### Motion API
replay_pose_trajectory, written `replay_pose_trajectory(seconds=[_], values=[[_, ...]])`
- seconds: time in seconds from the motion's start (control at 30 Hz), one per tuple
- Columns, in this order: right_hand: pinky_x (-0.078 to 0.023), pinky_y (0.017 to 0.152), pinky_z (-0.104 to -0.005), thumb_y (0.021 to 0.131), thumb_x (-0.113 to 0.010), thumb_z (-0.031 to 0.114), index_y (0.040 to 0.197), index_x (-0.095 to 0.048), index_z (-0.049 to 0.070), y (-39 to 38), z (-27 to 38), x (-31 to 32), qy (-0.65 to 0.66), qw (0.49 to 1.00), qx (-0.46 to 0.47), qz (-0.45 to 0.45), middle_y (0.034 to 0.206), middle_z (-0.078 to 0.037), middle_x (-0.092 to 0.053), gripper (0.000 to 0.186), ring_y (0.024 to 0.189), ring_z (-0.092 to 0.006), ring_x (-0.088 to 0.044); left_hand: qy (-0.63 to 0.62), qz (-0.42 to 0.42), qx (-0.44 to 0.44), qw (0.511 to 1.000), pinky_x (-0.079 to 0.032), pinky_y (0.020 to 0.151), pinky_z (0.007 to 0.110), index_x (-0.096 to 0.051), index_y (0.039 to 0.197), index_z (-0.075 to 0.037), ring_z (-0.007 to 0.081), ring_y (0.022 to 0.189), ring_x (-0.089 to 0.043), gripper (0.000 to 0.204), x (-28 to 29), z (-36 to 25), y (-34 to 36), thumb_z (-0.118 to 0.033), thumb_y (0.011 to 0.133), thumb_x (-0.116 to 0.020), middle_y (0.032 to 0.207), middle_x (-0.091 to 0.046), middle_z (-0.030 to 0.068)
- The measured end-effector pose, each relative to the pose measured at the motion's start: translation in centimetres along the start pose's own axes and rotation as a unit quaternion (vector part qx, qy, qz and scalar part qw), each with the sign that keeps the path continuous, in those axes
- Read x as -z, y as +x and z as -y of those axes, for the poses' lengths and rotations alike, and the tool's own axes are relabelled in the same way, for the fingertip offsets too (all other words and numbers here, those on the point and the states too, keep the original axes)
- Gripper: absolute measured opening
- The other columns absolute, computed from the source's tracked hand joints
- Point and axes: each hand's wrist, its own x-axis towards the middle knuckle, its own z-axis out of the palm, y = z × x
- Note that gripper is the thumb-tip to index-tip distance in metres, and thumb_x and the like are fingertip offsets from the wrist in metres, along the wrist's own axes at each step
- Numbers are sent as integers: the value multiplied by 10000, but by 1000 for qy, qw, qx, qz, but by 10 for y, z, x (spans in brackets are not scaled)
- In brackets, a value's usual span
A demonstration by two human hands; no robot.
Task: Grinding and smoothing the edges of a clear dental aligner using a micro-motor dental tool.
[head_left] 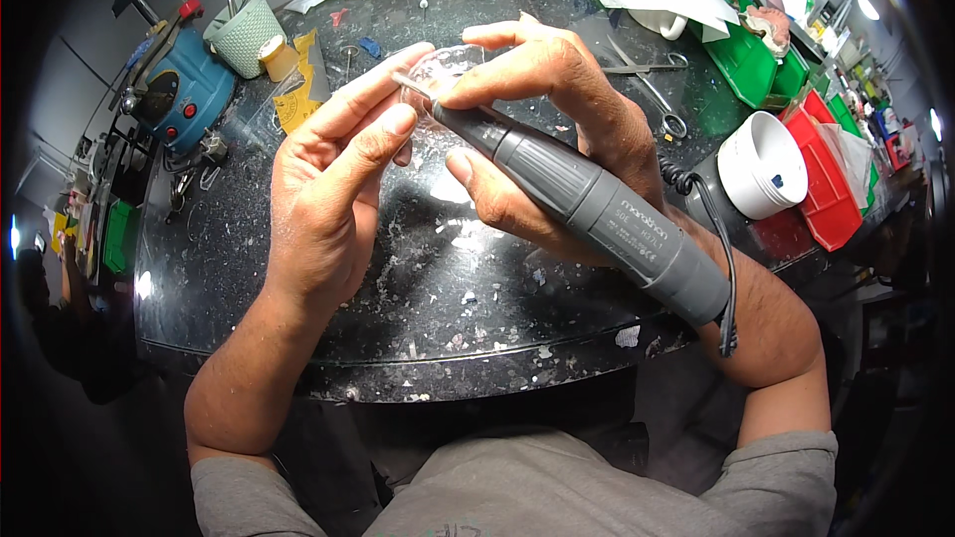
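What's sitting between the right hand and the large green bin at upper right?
In the head view, a pair of metal scissors, blades apart, lies between the right hand and the green bin.

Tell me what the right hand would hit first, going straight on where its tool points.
Likely the clear piece in the left hand, at the end of the dark tool; whether they touch is unclear.
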Motion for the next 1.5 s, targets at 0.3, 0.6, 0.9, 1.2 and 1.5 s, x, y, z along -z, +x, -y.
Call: replay_pose_trajectory(seconds=[0.3,0.6,0.9,1.2,1.5], values=[[-423,1035,-475,689,-724,-31,1080,-639,27,2,-1,3,-8,999,43,32,1073,-93,-648,405,1128,-307,-592,27,35,-32,999,-422,986,276,-559,1323,33,154,1119,-606,424,-1,-3,1,-85,919,-617,1228,-653,133],[-402,1058,-510,706,-700,-43,1100,-613,15,0,-1,2,29,999,-14,10,1046,-104,-634,407,1113,-301,-596,88,-11,-71,994,-427,1054,336,-568,1309,32,203,1169,-607,382,-4,-5,-2,-27,932,-585,1242,-645,176],[-393,1050,-526,713,-694,-27,1110,-596,2,2,2,7,-19,998,14,62,1066,-116,-614,409,1158,-331,-578,104,10,-68,992,-434,1050,335,-576,1301,32,218,1155,-621,375,-3,-7,-1,-26,930,-588,1226,-653,177],[-402,1045,-509,719,-719,-29,1085,-621,7,-1,0,-2,21,1000,-17,-14,1047,-105,-625,381,1124,-325,-600,57,23,-56,997,-509,967,342,-555,1316,31,206,1093,-646,401,0,-3,-1,-67,931,-612,1139,-679,164],[-401,1037,-494,735,-716,-24,1091,-630,16,0,0,4,5,999,-25,21,1052,-109,-627,368,1141,-328,-605,-51,9,35,998,-584,856,320,-530,1312,57,199,1039,-663,410,-3,-6,-1,-89,940,-619,1148,-654,172]])
